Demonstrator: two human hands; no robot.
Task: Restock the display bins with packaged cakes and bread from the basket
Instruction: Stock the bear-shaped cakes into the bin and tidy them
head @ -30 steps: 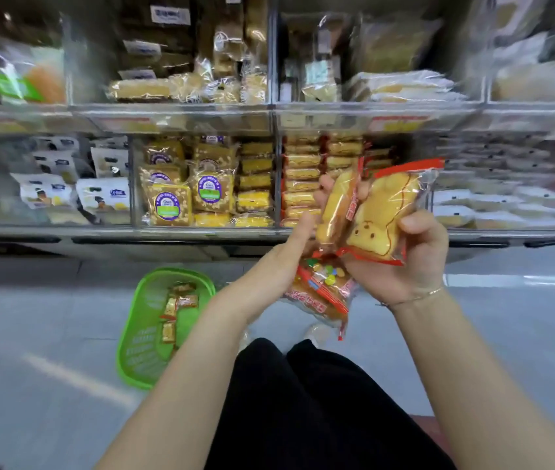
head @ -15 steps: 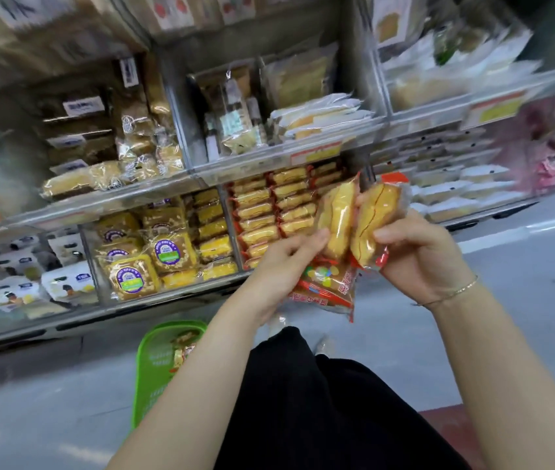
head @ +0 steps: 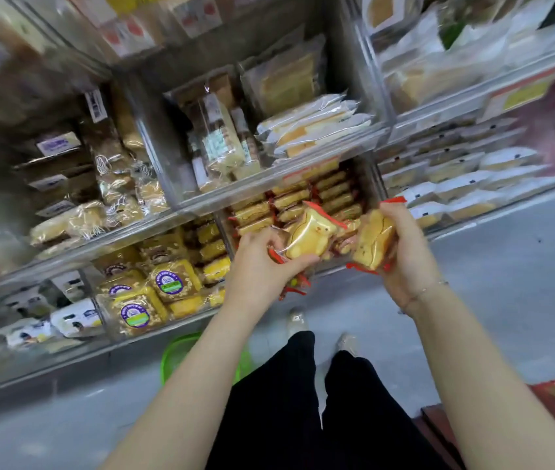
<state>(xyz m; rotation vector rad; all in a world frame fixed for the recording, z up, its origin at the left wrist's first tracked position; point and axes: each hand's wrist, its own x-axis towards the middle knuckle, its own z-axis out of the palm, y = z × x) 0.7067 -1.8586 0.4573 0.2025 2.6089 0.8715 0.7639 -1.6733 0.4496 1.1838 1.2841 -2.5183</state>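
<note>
facing clear display bins (head: 269, 184); grey floor (head: 506, 300); green basket (head: 174, 354)

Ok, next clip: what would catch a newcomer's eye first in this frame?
Centre frame, two hands each grip a red-trimmed pack of yellow bear-shaped cake: the left hand holds the left pack, the right hand the right pack. Right behind them sits a clear bin stacked with similar red-edged cakes, and a green basket peeks out on the floor below.
</note>
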